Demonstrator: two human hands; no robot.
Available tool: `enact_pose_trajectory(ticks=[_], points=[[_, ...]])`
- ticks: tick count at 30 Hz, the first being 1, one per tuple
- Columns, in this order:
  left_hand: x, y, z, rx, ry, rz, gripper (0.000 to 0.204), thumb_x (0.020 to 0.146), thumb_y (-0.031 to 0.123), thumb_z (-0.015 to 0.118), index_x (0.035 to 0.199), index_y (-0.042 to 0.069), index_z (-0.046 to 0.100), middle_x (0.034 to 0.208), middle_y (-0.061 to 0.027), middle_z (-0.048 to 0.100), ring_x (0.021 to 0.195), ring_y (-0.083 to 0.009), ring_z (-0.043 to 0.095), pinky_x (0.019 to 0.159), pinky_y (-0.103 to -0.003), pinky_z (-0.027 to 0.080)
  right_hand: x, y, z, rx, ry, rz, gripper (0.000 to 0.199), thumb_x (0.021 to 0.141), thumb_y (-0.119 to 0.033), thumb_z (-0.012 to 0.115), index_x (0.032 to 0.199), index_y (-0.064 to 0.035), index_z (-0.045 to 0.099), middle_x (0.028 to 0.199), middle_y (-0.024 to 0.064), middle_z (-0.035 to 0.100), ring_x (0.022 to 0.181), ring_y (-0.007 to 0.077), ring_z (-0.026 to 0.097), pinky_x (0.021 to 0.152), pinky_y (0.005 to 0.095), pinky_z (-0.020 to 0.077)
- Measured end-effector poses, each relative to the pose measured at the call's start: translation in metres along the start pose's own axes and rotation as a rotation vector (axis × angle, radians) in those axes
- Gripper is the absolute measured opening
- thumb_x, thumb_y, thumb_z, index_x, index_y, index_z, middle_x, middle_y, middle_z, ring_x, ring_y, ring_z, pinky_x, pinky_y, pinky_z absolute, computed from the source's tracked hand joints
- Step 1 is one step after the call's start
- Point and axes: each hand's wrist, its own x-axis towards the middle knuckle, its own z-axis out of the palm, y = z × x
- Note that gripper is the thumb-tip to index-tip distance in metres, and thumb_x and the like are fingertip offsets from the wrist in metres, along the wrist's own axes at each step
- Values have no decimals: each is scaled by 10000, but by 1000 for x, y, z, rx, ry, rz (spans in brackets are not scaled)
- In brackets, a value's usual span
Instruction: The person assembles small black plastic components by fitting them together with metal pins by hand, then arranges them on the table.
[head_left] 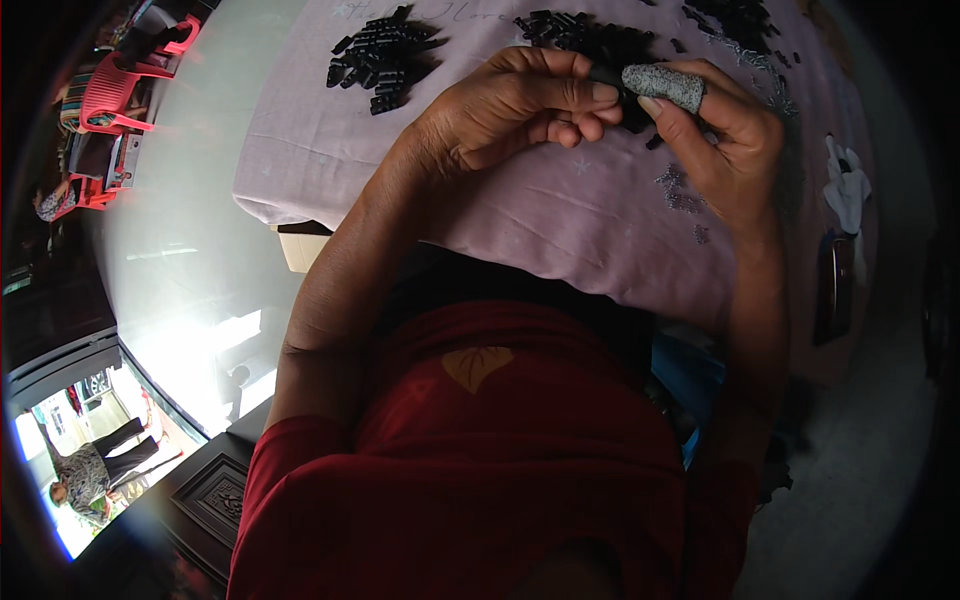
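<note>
My left hand [525,105] is closed, with a small black part [603,75] pinched between thumb and fingers over the table. Right beside it, my right hand [725,125] presses its thumb against a finger wrapped in a grey knitted cover [665,87]. That wrapped fingertip meets the end of the black part; whatever lies between finger and thumb is too small to make out. Behind the hands lies a pile of black parts [560,30], partly hidden by them. Small silvery metal bits [680,192] are scattered on the cloth below my right hand.
A pink cloth [500,225] covers the table. Another black pile [378,60] sits at left, with more black pieces [735,20] at far right. A white cloth [847,190] and a dark flat object [834,287] lie rightward. Red chairs [108,92] and a person [85,475] appear at left.
</note>
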Motion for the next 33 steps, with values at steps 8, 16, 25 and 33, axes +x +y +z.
enact_pose_trajectory(ticks=[8,16,25,33], points=[[2,-2,-1,15,-8,1,119,945,128,709,1026,50,671,926,-77,742,746,-76,687,654,-169,547,1,-5,4,-50,2,23,108,853,20,729,961,19,736,889,66,729,698,87,656,593,222,512],[3,-1,0,-86,11,-21,149,953,123,696,1068,31,676,961,-73,745,793,-90,712,660,-165,559,-3,4,6,166,81,121,76,890,-10,718,961,9,736,783,16,671,647,53,607,559,204,476],[4,0,-3,-95,5,-16,169,958,119,686,1093,20,670,987,-94,749,830,-119,734,673,-173,583,-3,11,15,185,105,101,87,913,-26,715,990,-1,746,805,-3,681,661,16,585,552,178,444],[3,-1,-4,-91,-5,-16,165,962,134,685,1088,29,669,962,-103,750,833,-133,739,672,-188,588,-5,11,20,121,129,63,119,908,-34,721,1020,1,745,981,43,720,704,28,616,570,173,474]])
